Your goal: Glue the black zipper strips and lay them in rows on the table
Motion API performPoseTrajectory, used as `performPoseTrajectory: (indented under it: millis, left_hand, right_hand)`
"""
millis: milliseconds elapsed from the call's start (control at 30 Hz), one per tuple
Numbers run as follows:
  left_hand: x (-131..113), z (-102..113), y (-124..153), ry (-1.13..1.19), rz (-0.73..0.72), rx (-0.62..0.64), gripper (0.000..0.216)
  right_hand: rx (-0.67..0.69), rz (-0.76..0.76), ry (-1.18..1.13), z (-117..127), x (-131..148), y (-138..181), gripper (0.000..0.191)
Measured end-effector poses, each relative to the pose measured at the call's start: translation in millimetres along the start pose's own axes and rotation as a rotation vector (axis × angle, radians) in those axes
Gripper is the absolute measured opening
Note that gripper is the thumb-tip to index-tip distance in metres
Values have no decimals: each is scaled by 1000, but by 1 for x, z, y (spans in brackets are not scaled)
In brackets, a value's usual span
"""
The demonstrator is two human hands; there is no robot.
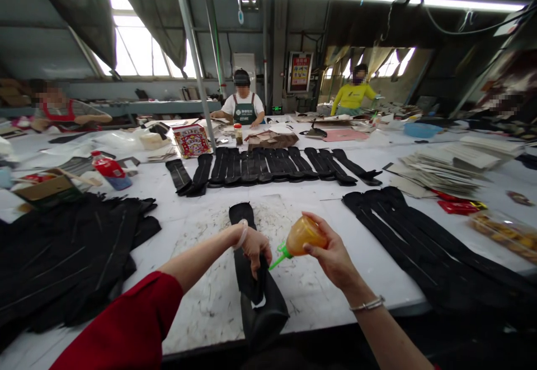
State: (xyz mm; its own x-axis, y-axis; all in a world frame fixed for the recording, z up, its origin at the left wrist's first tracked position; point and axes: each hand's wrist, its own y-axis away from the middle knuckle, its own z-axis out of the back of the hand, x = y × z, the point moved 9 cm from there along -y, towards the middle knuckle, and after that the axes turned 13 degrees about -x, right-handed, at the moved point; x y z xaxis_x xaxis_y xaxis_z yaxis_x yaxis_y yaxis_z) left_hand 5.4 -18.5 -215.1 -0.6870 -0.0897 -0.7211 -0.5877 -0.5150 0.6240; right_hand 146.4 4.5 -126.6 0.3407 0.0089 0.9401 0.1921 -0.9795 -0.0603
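Black piece (pixel 272 306) lies lengthwise on the desk (pixel 323 297), straight in front of the worker, near end at the desk edge; probably put there so both hands reach it easily. Left hand (pixel 255 247) on top of it, grip pinching a raised fold between thumb and fingers, likely to keep the piece steady and the fold exposed. Right hand (pixel 335 258): grip wrapped round a squeeze bottle (pixel 305 236), tilted with the green nozzle (pixel 280 258) aimed down-left, presumably so the amber contents run to the tip. Tip right beside the fold; can't tell from here if it touches.

Poses: left forearm comes in from lower left, wrist bent, fingers pointing down. Right forearm rises from lower right, thumb on the near side of the bottle. Row of black pieces (pixel 260 164) laid out beyond, seemingly spaced for easy pickup.
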Motion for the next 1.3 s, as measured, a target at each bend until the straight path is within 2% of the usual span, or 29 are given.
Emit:
performPoseTrajectory:
  millis: [200,433,933,1300]
  left_hand:
    - [-5,-3,-1,-45,9,18,32]
    - [-5,-4,-2,-44,15,9,33]
    - [-7,3,-1,33,-72,-42,33]
    - [-7,1,0,17,-90,-10,34]
  right_hand:
    - [82,30,137,-16,6,-4,64]
    - [155,22,177,-25,2,-9,65]
    - [249,-77,59,-30,-13,-29,58]
    - [273,-105,-16,-28,-20,-37,57]
